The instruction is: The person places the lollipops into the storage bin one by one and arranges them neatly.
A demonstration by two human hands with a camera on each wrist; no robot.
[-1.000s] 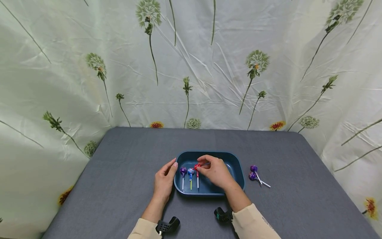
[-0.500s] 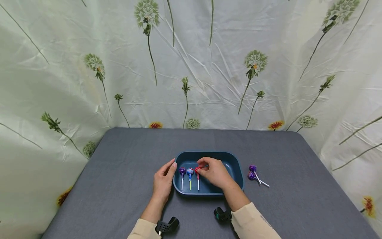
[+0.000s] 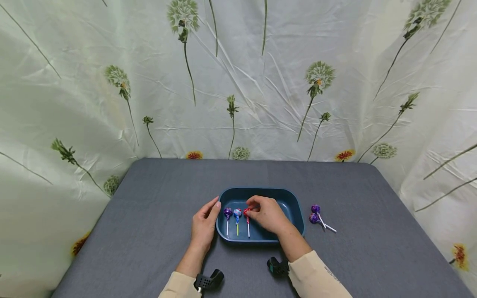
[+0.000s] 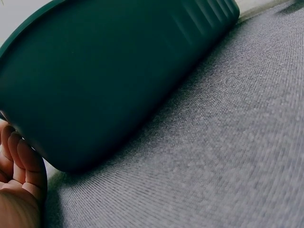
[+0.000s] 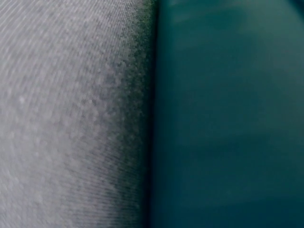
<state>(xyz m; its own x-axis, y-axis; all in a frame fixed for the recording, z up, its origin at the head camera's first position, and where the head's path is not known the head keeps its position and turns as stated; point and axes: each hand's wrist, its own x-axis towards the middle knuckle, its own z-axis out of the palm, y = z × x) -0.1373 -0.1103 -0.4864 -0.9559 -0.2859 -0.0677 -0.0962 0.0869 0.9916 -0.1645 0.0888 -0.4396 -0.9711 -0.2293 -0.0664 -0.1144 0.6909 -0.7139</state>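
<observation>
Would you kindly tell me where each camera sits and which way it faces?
Head: worn on the head, facing forward and down at the blue tray, red lollipop and flowered backdrop; left hand, right hand and sleeves show.
Left wrist: worn on that wrist, facing the blue tray's outer wall and the grey cloth; part of the left hand shows at lower left.
Right wrist: worn on that wrist, facing the blue tray and grey cloth closely; no hand shows.
Both wrist views share the blue tray and grey cloth.
</observation>
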